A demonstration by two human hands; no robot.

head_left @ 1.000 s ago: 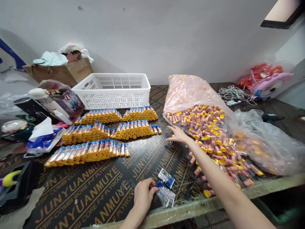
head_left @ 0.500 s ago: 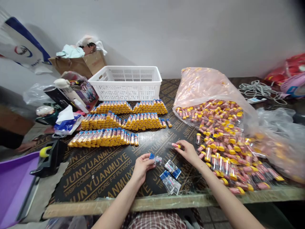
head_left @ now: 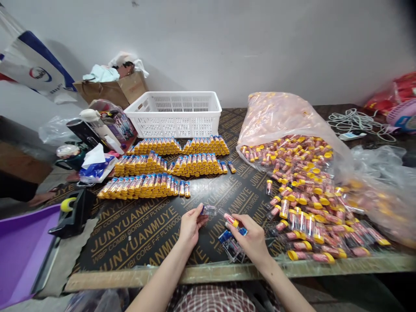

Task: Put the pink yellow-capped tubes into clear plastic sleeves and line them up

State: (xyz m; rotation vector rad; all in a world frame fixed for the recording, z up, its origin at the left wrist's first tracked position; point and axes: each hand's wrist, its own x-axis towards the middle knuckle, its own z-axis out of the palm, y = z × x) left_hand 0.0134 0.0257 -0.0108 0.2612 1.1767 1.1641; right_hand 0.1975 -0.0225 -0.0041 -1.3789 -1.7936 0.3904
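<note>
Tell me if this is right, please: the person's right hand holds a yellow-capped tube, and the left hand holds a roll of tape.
Not quite. The head view shows that the left hand holds a small clear plastic piece, not a roll of tape. The rest is right: the right hand holds a yellow-capped tube.

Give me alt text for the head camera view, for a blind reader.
The left hand pinches a small clear plastic packet and the right hand holds a yellow-capped tube above a dark plywood table. Rows of matching tubes lie stacked to the left, loose ones spill from a large clear plastic bag to the right, and a white plastic basket stands behind.
</note>
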